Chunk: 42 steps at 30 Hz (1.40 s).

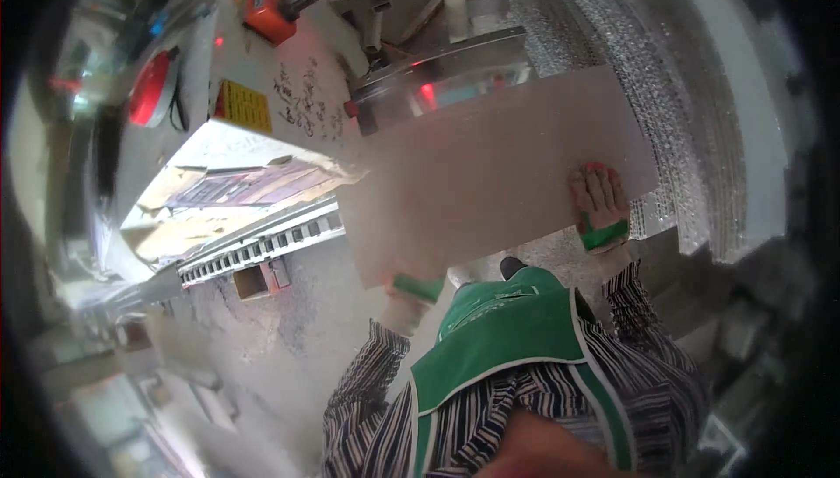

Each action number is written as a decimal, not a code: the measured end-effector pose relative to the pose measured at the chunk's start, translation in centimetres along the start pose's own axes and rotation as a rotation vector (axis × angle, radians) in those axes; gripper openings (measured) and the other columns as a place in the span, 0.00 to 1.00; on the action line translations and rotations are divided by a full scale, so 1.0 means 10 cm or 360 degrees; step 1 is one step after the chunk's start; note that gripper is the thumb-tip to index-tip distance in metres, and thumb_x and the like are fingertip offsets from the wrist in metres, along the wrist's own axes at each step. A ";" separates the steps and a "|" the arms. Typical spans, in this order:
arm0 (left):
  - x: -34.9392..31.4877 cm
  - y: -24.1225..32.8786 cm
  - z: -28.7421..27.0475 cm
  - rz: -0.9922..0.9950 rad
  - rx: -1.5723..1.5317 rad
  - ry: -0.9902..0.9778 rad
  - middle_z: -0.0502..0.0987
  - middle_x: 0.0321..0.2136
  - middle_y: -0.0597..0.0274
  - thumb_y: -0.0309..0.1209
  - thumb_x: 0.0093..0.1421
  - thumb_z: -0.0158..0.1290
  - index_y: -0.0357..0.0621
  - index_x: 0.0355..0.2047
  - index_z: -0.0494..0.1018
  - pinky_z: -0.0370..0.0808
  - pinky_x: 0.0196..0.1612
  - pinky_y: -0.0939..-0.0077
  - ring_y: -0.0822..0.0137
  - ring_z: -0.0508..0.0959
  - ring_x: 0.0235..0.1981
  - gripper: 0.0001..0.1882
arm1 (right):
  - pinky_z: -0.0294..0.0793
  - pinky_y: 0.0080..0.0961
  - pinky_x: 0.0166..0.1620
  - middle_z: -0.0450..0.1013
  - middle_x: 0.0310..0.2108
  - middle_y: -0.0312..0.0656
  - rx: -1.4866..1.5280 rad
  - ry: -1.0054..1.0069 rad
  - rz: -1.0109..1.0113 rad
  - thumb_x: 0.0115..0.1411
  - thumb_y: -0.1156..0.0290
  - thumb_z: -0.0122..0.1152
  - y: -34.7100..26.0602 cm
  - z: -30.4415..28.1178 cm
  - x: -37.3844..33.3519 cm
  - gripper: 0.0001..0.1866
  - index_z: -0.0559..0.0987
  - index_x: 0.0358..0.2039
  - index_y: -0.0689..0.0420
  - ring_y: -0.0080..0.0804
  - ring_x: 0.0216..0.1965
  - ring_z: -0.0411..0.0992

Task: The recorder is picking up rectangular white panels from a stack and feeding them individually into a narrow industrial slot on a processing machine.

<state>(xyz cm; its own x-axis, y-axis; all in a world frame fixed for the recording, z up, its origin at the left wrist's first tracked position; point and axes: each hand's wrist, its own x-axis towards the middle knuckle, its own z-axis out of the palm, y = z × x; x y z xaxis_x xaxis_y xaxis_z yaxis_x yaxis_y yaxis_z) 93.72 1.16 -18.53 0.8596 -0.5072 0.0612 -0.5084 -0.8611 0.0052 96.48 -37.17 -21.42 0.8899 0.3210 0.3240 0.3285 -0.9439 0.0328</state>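
Grey speckled concrete floor (289, 320), white machine housing (289, 84) with yellow label (243, 106), red round button (150, 88), orange fitting (267, 12), stack of silvery textured sheets (665, 84) at right, perforated metal rail (262, 246) at left, daylight glare along the left edge.

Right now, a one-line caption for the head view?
Both gloved hands, left hand and right hand, hold a grey sheet before a machine.

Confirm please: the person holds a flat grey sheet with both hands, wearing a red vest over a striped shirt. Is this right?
Not quite. The vest is green, not red, as the head view shows. The rest holds: both hands, the left hand and the right hand, hold the flat grey sheet, and the striped shirt is under the vest.
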 end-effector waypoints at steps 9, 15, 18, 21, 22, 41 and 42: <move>0.49 -0.10 0.00 -0.0005 0.0105 0.0018 0.61 0.70 0.48 0.43 0.64 0.56 0.45 0.69 0.63 0.62 0.70 0.44 0.46 0.62 0.70 0.35 | 0.60 0.49 0.73 0.63 0.70 0.49 -0.0205 -0.0111 -0.0062 0.67 0.62 0.51 0.31 0.20 0.36 0.27 0.69 0.66 0.55 0.49 0.70 0.62; 0.43 -0.15 0.17 -0.0042 -0.0063 0.0019 0.62 0.69 0.53 0.42 0.64 0.56 0.50 0.68 0.64 0.61 0.71 0.47 0.50 0.61 0.71 0.33 | 0.61 0.51 0.72 0.60 0.71 0.48 -0.0100 0.0092 -0.0119 0.66 0.62 0.53 0.46 0.42 0.26 0.29 0.68 0.67 0.55 0.48 0.73 0.57; 0.50 -0.41 0.25 -0.0289 -0.0480 -0.0097 0.62 0.69 0.56 0.40 0.63 0.57 0.50 0.67 0.65 0.60 0.72 0.49 0.52 0.61 0.71 0.33 | 0.64 0.53 0.69 0.62 0.70 0.50 -0.0065 0.0078 -0.0228 0.64 0.63 0.55 0.51 0.49 0.46 0.30 0.68 0.66 0.55 0.50 0.71 0.59; 0.68 -0.28 0.06 -0.0080 -0.0094 0.0053 0.62 0.69 0.57 0.38 0.61 0.58 0.51 0.67 0.66 0.60 0.72 0.50 0.55 0.61 0.71 0.33 | 0.63 0.51 0.70 0.64 0.68 0.51 -0.0102 -0.0465 -0.0183 0.59 0.60 0.59 0.60 0.20 0.66 0.34 0.69 0.67 0.52 0.50 0.68 0.63; 0.70 -0.29 0.06 -0.0082 -0.0097 0.0056 0.62 0.69 0.57 0.38 0.61 0.58 0.51 0.67 0.66 0.60 0.72 0.50 0.55 0.61 0.71 0.33 | 0.63 0.51 0.70 0.63 0.68 0.51 -0.0141 -0.0462 -0.0256 0.58 0.59 0.60 0.69 0.26 0.61 0.35 0.69 0.67 0.51 0.50 0.68 0.63; 0.51 -0.39 0.28 -0.0304 -0.0389 -0.0097 0.69 0.65 0.60 0.35 0.55 0.60 0.57 0.65 0.70 0.66 0.69 0.51 0.56 0.66 0.68 0.34 | 0.65 0.51 0.68 0.62 0.68 0.52 -0.0179 -0.0695 -0.0339 0.58 0.55 0.59 0.51 0.01 0.79 0.39 0.64 0.70 0.52 0.51 0.68 0.63; 0.54 -0.40 0.21 -0.0333 -0.0392 -0.0124 0.69 0.65 0.61 0.34 0.55 0.60 0.57 0.64 0.70 0.66 0.69 0.51 0.56 0.67 0.67 0.34 | 0.65 0.52 0.68 0.62 0.68 0.52 -0.0202 -0.0679 -0.0340 0.59 0.57 0.58 0.49 0.01 0.78 0.38 0.64 0.69 0.52 0.52 0.67 0.64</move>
<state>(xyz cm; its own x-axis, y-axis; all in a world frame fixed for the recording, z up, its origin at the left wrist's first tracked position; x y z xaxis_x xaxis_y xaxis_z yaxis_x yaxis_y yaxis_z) 100.50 1.85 -20.36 0.9431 -0.3297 -0.0431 -0.3092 -0.9172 0.2513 105.11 -39.26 -18.83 0.8659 0.4861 -0.1177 0.5000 -0.8472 0.1798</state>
